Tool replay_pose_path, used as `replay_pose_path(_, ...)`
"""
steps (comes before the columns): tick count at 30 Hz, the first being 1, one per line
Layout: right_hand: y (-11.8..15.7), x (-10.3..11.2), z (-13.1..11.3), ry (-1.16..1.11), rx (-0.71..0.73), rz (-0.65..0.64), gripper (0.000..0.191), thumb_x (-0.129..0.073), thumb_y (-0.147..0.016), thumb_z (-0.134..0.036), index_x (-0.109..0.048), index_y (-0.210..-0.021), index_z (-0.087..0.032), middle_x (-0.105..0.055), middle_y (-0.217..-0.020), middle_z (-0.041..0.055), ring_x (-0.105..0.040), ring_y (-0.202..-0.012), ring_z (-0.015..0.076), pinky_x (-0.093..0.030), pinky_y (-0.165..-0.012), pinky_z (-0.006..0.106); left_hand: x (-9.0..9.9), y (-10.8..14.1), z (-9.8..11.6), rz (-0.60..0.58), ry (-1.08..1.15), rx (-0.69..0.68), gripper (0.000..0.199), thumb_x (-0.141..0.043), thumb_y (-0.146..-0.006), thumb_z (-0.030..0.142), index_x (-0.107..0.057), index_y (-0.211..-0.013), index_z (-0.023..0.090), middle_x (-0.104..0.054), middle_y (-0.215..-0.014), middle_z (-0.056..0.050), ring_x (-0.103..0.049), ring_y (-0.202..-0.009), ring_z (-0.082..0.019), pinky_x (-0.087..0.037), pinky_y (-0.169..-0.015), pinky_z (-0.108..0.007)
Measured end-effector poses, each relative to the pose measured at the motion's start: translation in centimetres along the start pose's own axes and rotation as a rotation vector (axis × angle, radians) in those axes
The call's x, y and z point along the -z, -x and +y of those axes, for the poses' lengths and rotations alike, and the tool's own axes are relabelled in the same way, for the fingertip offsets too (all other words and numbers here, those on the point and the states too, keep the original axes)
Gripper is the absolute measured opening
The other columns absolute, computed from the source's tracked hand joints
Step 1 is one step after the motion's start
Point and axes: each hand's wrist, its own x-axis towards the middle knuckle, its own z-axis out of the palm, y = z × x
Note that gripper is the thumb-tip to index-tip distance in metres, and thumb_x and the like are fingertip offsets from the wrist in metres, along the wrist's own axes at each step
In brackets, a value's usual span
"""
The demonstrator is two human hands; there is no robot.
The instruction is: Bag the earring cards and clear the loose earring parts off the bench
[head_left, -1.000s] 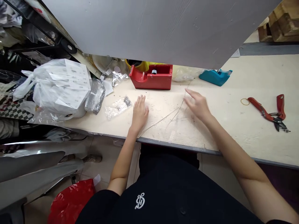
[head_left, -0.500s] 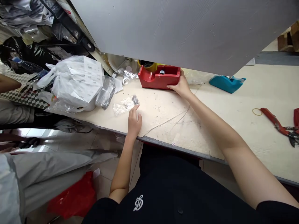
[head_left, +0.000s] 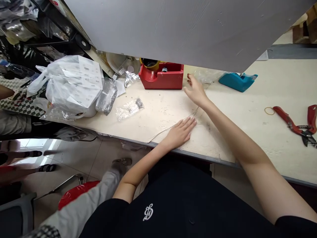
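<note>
My left hand (head_left: pixel 180 133) lies flat on the pale worktop (head_left: pixel 247 132), fingers stretched out over thin dark strands (head_left: pixel 158 135). My right hand (head_left: pixel 196 91) is just to the right of a red tape dispenser (head_left: pixel 163 80), apart from it, with its fingers spread and nothing between them. A small clear plastic bag (head_left: pixel 129 109) with dark bits in one end lies left of my hands. Farther right stands a teal tape dispenser (head_left: pixel 238 81).
At the left stand a white plastic bag (head_left: pixel 71 82) and a clear bag of dark pieces (head_left: pixel 106 96). Red-handled pruners (head_left: pixel 294 125) and a rubber band (head_left: pixel 269 111) lie at the right. A grey panel (head_left: pixel 183 29) overhangs the back. Another person's leg (head_left: pixel 91 195) shows below left.
My right hand has let go of the red tape dispenser and drawn slightly off it. My left hand has moved right from the small plastic bag and flattened on the worktop.
</note>
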Motion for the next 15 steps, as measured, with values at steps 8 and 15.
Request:
replay_pose_path(8, 9.5, 8.4, 1.4, 0.100, -0.007, 0.168, 0.043, -0.050, -0.091, -0.025, -0.065, -0.132, -0.023, -0.067, -0.140, 0.0091, -0.063, -0.132, 0.0278, -0.052, -0.116, 0.052, 4.9, 1.3, -8.4, 0.040, -0.065, 0.315, 0.062, -0.020, -0.106, 0.024, -0.017, -0.165, 0.007, -0.013, -0.174, -0.012, -0.011, -0.163, -0.025, -0.015, -0.135, -0.050)
replay_pose_path(15, 16.5, 9.5, 1.0, 0.259, -0.072, 0.227, 0.038, -0.048, -0.094, -0.024, -0.068, -0.126, -0.021, -0.071, -0.132, 0.0114, -0.067, -0.127, 0.0297, -0.053, -0.113, 0.057, 2.8, 2.8, -2.9, -0.070, -0.048, 0.047, 0.066, -0.036, -0.101, 0.019, -0.021, -0.166, 0.023, -0.021, -0.173, 0.000, -0.014, -0.162, -0.017, -0.017, -0.136, -0.039)
